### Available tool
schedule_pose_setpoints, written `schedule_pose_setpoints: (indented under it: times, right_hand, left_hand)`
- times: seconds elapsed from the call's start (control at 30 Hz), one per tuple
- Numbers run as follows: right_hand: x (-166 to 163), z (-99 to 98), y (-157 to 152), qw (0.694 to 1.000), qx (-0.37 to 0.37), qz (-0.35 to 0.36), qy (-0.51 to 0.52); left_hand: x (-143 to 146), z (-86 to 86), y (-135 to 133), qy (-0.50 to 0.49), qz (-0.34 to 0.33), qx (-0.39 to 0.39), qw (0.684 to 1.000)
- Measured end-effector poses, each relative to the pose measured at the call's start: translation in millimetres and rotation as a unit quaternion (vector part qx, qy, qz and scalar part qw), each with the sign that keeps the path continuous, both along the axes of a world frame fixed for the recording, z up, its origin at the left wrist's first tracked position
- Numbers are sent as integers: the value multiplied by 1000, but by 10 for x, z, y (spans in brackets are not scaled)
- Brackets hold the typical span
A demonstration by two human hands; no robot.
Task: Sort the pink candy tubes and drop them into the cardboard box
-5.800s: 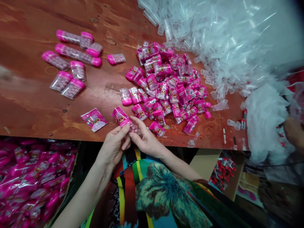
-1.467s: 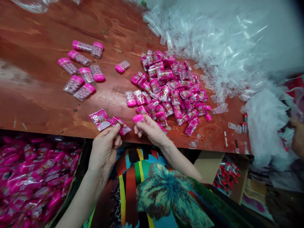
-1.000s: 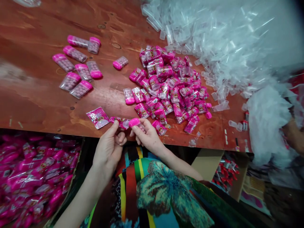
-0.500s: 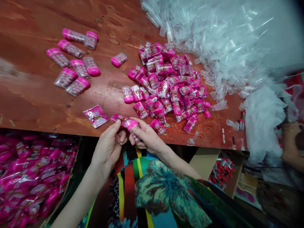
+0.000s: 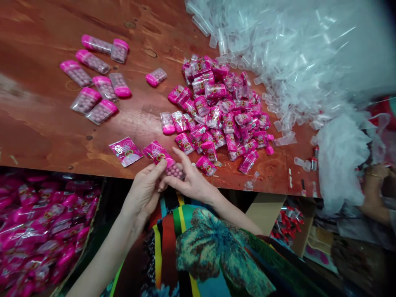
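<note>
Clear tubes [image 5: 272,53] heaped far right; crumpled whitish plastic [image 5: 342,156] nearer; lower, open carton [image 5: 266,208] holding red pieces [image 5: 287,222].

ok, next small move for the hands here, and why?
Probably press the bead-filled container further into the printed sleeve with the right hand: its beaded end sticks out of the sleeve, right beside that hand, while the left hand pinches the sleeve.

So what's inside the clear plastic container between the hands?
Small round pink balls show at its exposed end; the glossy printed pink wrapper, left hand and right hand hide the rest.
</note>
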State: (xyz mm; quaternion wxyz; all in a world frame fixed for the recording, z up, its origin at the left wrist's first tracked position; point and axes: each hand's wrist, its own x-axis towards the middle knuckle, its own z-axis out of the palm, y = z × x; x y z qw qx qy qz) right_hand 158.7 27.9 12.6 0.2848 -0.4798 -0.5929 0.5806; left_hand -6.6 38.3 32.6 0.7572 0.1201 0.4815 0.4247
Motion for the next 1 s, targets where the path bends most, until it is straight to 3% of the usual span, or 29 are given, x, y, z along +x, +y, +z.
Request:
schedule_pose_setpoints:
  times: [0.17, 0.3, 0.47, 0.87, 1.0]
  right_hand:
    - [-31, -82, -50, 977, -117, -16, 177]
    - [-95, -72, 25, 960, -161, -54, 223]
    - [-94, -89, 79, 939, -211, -48, 266]
    - [-173, -107, 55, 963, -162, -60, 206]
    - [-9, 93, 161, 961, -101, -162, 199]
  left_hand:
    - [-15, -48, 12, 12, -35, 20, 999]
    - [16, -53, -32, 34, -59, 12, 998]
    - [-47, -22, -2, 43, -94, 30, 994]
    - [-27, -77, 20, 33, -50, 41, 997]
    - [13, -1, -2, 29, -50, 38, 998]
